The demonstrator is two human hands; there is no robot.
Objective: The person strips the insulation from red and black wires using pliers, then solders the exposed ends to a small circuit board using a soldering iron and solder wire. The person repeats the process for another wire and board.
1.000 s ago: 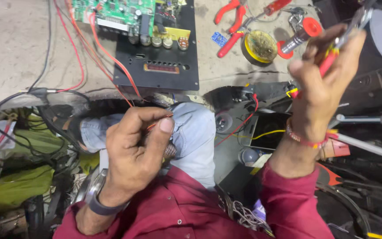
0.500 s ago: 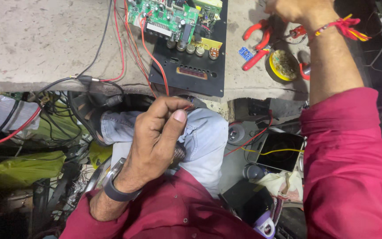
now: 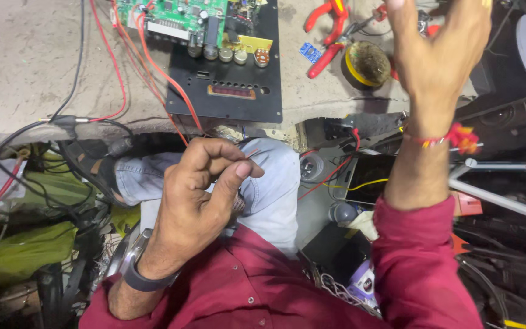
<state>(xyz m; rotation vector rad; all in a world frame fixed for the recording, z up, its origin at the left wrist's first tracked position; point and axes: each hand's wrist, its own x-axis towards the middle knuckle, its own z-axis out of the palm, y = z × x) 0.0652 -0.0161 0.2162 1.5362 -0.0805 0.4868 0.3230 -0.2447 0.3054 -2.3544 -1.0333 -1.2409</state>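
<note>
Wire [image 3: 252, 154], thin with a bare copper tip, is pinched between the thumb and forefinger of the left hand [image 3: 199, 189], held over the knee [image 3: 269, 183] just below the black panel [image 3: 232, 85]. Right hand [image 3: 436, 55] is raised over the yellow tin [image 3: 366, 64] near the red pliers [image 3: 327, 27]; its fingers run past the top edge, so I cannot tell its grip.

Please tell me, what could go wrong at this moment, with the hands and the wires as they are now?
1. The left hand pinches a thin wire end over the knee; it may slip from the fingers.
2. The right hand reaches over the red pliers and the round yellow tin, and could knock them.
3. Red wires trail off the green circuit board; a snag might tug it.
</note>
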